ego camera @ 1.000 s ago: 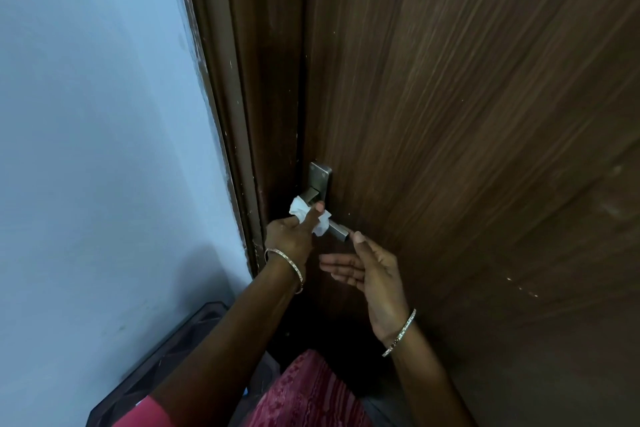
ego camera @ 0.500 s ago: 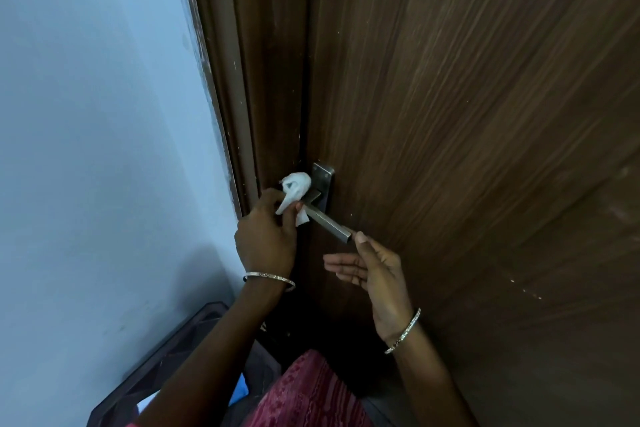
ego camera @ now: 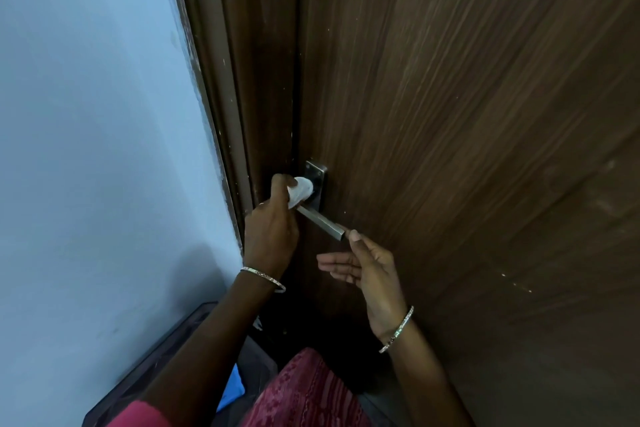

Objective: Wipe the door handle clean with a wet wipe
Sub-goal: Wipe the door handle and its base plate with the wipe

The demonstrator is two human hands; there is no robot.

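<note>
A steel lever door handle (ego camera: 321, 220) on a square backplate (ego camera: 317, 173) sits at the left edge of the dark brown wooden door (ego camera: 467, 135). My left hand (ego camera: 272, 230) pinches a crumpled white wet wipe (ego camera: 300, 191) and presses it against the handle's root, next to the backplate. My right hand (ego camera: 365, 269) is below the lever's free end, fingers spread, with the thumb tip touching the end of the lever. The bare lever slopes down to the right between the two hands.
A brown door frame (ego camera: 239, 107) runs beside a pale blue wall (ego camera: 97, 135) on the left. A dark tinted box or bin (ego camera: 162, 350) stands on the floor at the lower left. My red patterned clothing (ego camera: 304, 395) fills the bottom centre.
My left hand has slid the wipe up the lever from its middle to the root by the backplate. The right hand has stayed under the lever's tip.
</note>
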